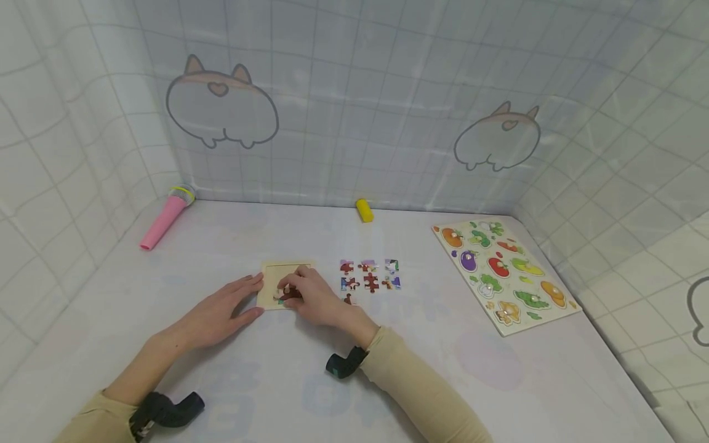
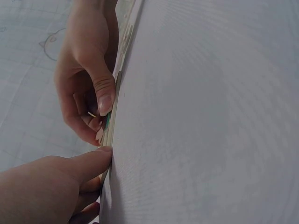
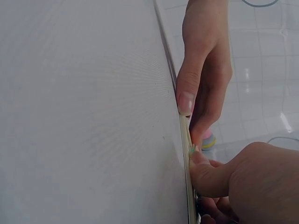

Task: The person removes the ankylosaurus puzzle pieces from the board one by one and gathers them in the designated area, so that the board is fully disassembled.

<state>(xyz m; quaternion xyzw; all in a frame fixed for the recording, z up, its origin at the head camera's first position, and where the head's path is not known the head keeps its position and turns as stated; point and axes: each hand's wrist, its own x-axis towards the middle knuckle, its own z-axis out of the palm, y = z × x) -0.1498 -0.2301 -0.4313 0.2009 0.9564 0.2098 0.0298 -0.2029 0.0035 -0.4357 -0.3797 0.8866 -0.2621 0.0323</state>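
Note:
A small square wooden puzzle tray (image 1: 268, 294) lies on the table, with part of a brown picture inside its frame. My left hand (image 1: 218, 312) touches the tray's left side, fingertips at the edge and thumb by the near corner, fingers fairly straight. Over the tray, my right hand (image 1: 316, 298) pinches a puzzle piece (image 2: 108, 122) with a green edge between thumb and fingers, tilted close above the frame; the fingers hide much of it. Several loose jigsaw pieces (image 1: 371, 283) with brown and purple print lie in rows right of the tray, one partly behind the right hand.
At the right lies a vegetable peg board (image 1: 504, 271). A pink toy microphone (image 1: 166, 218) rests at the back left, and a yellow cylinder (image 1: 364, 210) by the back wall. Tiled-pattern cloth walls (image 1: 354, 111) enclose the table on the back and sides.

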